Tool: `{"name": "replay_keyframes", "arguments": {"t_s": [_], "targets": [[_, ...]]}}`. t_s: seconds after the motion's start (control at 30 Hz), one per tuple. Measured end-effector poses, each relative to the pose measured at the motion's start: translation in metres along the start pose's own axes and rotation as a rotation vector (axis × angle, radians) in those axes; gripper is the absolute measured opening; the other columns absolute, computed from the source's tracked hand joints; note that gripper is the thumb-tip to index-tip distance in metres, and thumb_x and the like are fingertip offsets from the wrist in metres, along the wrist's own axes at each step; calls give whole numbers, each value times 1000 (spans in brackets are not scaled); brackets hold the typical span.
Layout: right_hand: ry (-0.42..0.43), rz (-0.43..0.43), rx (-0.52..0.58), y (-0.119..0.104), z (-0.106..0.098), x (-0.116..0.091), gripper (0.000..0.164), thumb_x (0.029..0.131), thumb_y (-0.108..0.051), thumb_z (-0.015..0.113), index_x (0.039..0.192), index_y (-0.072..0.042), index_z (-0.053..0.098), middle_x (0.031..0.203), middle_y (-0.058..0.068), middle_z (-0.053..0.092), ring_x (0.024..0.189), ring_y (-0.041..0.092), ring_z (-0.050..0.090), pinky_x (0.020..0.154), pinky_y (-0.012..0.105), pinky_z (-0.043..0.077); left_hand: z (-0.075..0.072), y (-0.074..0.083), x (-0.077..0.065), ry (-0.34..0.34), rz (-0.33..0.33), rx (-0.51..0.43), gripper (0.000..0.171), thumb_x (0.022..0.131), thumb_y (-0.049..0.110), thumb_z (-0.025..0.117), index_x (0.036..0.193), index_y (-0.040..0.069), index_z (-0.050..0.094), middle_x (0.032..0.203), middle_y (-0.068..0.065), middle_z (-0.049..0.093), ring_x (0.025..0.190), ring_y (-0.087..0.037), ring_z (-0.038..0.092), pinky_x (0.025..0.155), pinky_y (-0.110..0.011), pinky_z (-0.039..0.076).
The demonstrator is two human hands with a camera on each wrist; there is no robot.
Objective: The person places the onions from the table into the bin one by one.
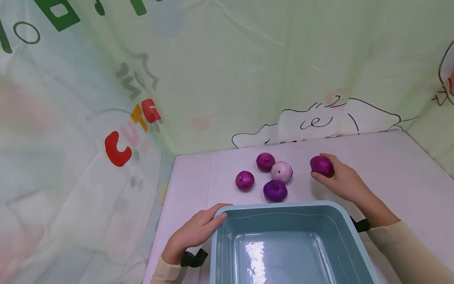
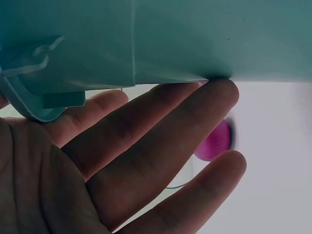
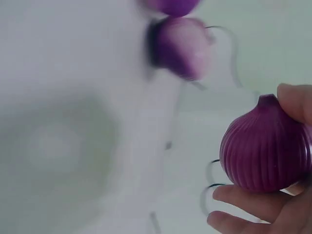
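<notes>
Left grip (image 1: 198,227): thumb over rim of blue tub (image 1: 301,205), fingers spread outside, light pinch; tub may skid if nudged
Lone onion (image 1: 244,181) beyond tub: may roll if bumped
Back onion (image 1: 265,162), dark onion (image 1: 275,191), pale onion (image 1: 281,172): clustered behind tub; tub shoved forward could scatter them
Held onion (image 1: 321,166): above desk (image 1: 386,169), pinched between thumb and fingers of right grip (image 1: 342,180); smooth curved skin could slip if pinch loosens

The head view's bottom edge cuts off the blue tub (image 1: 283,246).
</notes>
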State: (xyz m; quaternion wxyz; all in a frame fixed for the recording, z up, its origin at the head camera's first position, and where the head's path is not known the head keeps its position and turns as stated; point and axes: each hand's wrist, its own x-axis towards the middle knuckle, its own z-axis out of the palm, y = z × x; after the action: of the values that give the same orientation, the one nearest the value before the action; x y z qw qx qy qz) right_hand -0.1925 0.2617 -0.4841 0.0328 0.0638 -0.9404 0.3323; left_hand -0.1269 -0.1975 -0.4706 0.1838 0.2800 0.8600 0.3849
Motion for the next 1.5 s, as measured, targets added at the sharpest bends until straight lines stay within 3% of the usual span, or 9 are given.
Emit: {"name": "replay_keyframes", "arguments": {"t_s": [0.17, 0.43, 0.53, 0.63, 0.73, 0.97, 1.23, 1.4, 1.5], "targets": [[-20, 7, 51, -30, -26, -6, 86, 99, -47, 70, 158, 0, 31, 137, 38, 50, 112, 58, 56, 77, 62, 58, 0, -1, 1, 0, 1, 9, 43, 114, 41, 37, 154, 28, 48, 135, -2, 67, 111, -16, 67, 101, -43, 51], [-63, -72, 75, -87, -56, -17, 87, 98, -47, 72, 165, -15, 28, 148, 30, 47, 122, 51, 53, 82, 65, 55, -1, 1, 1, 2, -11, 19, 45, 113, 47, 36, 153, 31, 48, 133, 0, 68, 109, -6, 64, 101, -42, 50], [-82, -127, 98, -109, -64, -22, 84, 97, -45, 74, 164, -21, 31, 146, 23, 51, 115, 42, 58, 77, 55, 57, -1, 1, 1, -3, -9, 18, 46, 113, 47, 35, 154, 29, 48, 134, 2, 67, 109, -6, 64, 101, -42, 50], [-95, -183, 99, -129, -69, -25, 83, 95, -44, 77, 163, -24, 34, 144, 18, 54, 98, 31, 61, 68, 40, 56, -2, 1, 3, -3, -7, 17, 47, 113, 48, 35, 154, 28, 47, 135, 6, 66, 112, -7, 63, 103, -41, 49], [-100, -251, 91, -145, -70, -27, 82, 94, -43, 79, 162, -22, 37, 144, 14, 55, 95, 25, 62, 66, 34, 56, -3, 2, 5, -3, -3, 12, 46, 113, 47, 36, 154, 29, 47, 136, 10, 64, 115, -7, 62, 104, -41, 49], [-119, -398, 59, -173, -57, -34, 77, 93, -45, 79, 158, -20, 44, 149, 10, 54, 113, 25, 61, 75, 36, 59, -2, 2, 3, -14, 4, -12, 44, 114, 45, 36, 154, 29, 47, 135, 7, 65, 113, -8, 64, 102, -40, 50], [-212, -487, 56, -198, -28, -47, 77, 88, -58, 78, 154, -28, 50, 138, 1, 60, 112, 20, 62, 74, 29, 59, -1, 3, 2, -15, -8, -28, 47, 114, 45, 35, 156, 26, 46, 138, 4, 65, 116, -10, 64, 102, -40, 50], [-333, -579, 62, -209, -5, -53, 73, 91, -51, 79, 153, -25, 51, 133, -6, 65, 110, 15, 65, 83, 36, 60, -1, 5, 1, -3, -20, -11, 47, 114, 45, 32, 157, 31, 44, 141, 9, 61, 122, -9, 60, 104, -41, 49], [-435, -578, 52, -214, 6, -55, 72, 91, -52, 78, 152, -27, 51, 128, -9, 67, 109, 12, 65, 82, 34, 59, -1, 5, 0, 9, -10, -4, 45, 114, 44, 30, 156, 33, 45, 142, 10, 60, 123, -8, 59, 106, -41, 47]]}}
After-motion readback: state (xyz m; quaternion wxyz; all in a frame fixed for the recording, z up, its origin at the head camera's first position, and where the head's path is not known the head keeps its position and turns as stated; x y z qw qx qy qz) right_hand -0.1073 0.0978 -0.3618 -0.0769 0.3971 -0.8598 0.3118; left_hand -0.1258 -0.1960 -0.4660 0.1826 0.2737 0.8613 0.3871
